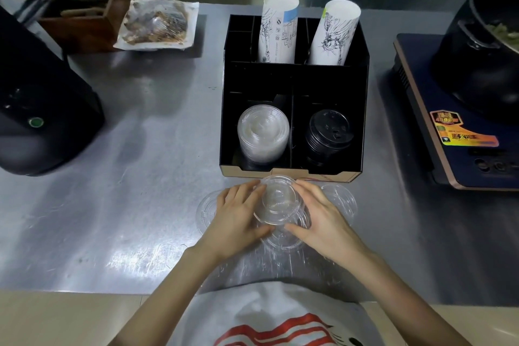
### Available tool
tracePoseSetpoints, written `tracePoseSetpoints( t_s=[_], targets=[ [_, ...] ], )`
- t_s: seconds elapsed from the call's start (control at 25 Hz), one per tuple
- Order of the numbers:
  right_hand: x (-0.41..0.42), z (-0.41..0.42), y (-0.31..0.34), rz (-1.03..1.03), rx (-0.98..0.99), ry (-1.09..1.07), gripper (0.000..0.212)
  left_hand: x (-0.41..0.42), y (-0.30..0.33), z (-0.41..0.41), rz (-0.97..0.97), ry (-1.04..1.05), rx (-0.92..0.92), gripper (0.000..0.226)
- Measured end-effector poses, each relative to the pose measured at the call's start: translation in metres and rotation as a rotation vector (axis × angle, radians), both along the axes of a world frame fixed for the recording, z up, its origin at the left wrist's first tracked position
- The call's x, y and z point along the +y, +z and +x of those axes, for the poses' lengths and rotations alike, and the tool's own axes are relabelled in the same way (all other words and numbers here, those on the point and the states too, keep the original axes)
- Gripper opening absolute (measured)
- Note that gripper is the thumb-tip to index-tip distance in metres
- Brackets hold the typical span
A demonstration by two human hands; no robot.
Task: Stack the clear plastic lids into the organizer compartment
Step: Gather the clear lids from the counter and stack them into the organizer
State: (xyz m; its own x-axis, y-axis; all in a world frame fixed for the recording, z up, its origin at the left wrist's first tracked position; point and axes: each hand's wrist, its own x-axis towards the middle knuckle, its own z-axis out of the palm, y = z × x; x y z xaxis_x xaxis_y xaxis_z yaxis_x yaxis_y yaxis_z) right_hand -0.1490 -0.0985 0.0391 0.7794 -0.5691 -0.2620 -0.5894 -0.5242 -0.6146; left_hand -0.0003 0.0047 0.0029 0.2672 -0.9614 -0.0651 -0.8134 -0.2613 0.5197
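From the head camera, both hands meet over the steel counter (118,205) just in front of the black organizer (293,78). The left hand (238,213) and the right hand (317,213) press in from either side on a small stack of clear lids (279,202), so each grip is closed against its rim, fingers at the far edge and thumbs at the near edge. The stack sits directly between the palms, its round faces turned up toward the camera and tipped slightly away, its short axis running roughly upright. It rests above more clear lids lying flat on the counter: one beneath it (283,241), one peeking out beside the left hand (206,208), another beyond the right hand (342,199). All are thin, glossy, see-through discs with raised domed centres and ridged rims. In the organizer's front left compartment stands a taller pile of clear lids (262,132), leaning a little; the front right compartment holds black lids (328,132). Two sleeves of printed paper cups (278,31) rise tilted from the rear compartments. The counter is brushed metal, scratched and shiny.
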Motion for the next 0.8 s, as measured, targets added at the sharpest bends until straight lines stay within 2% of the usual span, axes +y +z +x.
tracePoseSetpoints(
  t_s=[0.28, 0.52, 0.8],
  targets=[
    [-0.005, -0.008, 0.016, -0.008, -0.101, -0.038, 0.06, 0.005, 0.018, 0.004, -0.139, -0.042, 0.165, 0.06],
    [-0.008, -0.007, 0.03, 0.022, -0.203, -0.101, 0.051, 0.004, 0.04, 0.01, -0.307, -0.04, 0.173, 0.047],
    [-0.022, 0.012, 0.039, 0.024, -0.257, -0.108, 0.051, -0.008, 0.053, 0.024, -0.343, 0.002, 0.174, 0.04]
  ],
)
